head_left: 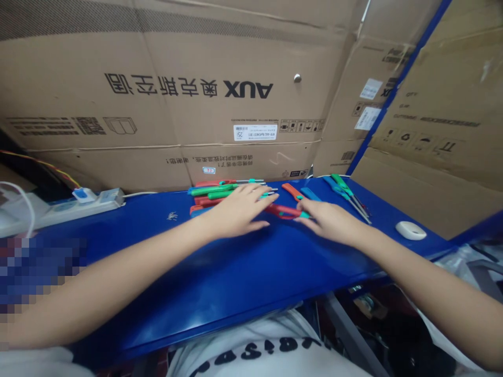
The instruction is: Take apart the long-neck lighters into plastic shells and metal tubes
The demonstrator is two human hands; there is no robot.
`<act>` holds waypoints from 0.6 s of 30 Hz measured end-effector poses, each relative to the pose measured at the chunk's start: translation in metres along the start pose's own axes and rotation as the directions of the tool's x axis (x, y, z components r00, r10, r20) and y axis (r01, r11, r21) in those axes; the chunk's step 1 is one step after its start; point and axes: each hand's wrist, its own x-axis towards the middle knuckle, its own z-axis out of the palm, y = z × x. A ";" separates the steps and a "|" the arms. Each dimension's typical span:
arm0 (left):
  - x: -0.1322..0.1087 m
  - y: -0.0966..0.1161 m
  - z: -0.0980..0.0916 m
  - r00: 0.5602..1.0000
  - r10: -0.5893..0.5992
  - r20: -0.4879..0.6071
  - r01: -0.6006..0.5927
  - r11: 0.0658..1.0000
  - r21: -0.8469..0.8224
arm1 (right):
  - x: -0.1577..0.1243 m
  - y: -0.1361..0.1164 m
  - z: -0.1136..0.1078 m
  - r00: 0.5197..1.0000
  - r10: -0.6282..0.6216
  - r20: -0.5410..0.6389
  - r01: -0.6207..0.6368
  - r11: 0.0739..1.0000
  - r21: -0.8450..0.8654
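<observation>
My right hand (332, 220) is closed on the teal-collared end of a red long-necked lighter (283, 211), whose handle points left above the table. My left hand (238, 209) lies with its fingers spread over a pile of similar lighters, close to the red handle's end. Sticking out from under it are a green lighter (214, 190) and more red, blue and orange handles. Whether the left fingertips touch the red lighter is unclear. Just beyond my right hand lie an orange lighter (293, 191) and a blue lighter (310, 194).
A few more lighters (348, 193) lie farther right, metal necks toward me. A white oval object (411, 230) sits near the right end of the blue table (236, 283). A power strip (90, 207) with cables is at left. Cardboard panels (176, 120) wall the back and right.
</observation>
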 end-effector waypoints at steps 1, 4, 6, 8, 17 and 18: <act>0.000 0.013 -0.002 1.000 0.027 -0.001 -0.027 1.000 -0.011 | -0.004 -0.015 -0.002 0.996 -0.084 0.018 0.084 0.996 0.001; -0.004 0.047 -0.007 0.985 0.032 0.167 -0.015 0.994 -0.104 | -0.013 -0.050 -0.004 0.950 -0.306 0.068 0.308 0.951 -0.026; -0.010 0.062 -0.011 0.958 -0.002 0.288 0.044 0.989 -0.140 | -0.017 -0.061 -0.002 0.924 -0.372 0.083 0.374 0.927 -0.011; -0.019 0.071 -0.015 0.934 -0.024 0.356 0.085 0.984 -0.155 | -0.019 -0.064 0.001 0.906 -0.411 0.098 0.407 0.911 0.066; -0.072 0.047 -0.027 0.825 -0.293 0.483 0.399 0.907 -0.133 | -0.027 -0.030 0.016 0.941 -0.321 0.105 0.249 0.870 0.427; -0.074 0.043 -0.027 0.818 -0.302 0.489 0.414 0.900 -0.135 | -0.027 -0.029 0.016 0.947 -0.302 0.110 0.240 0.891 0.385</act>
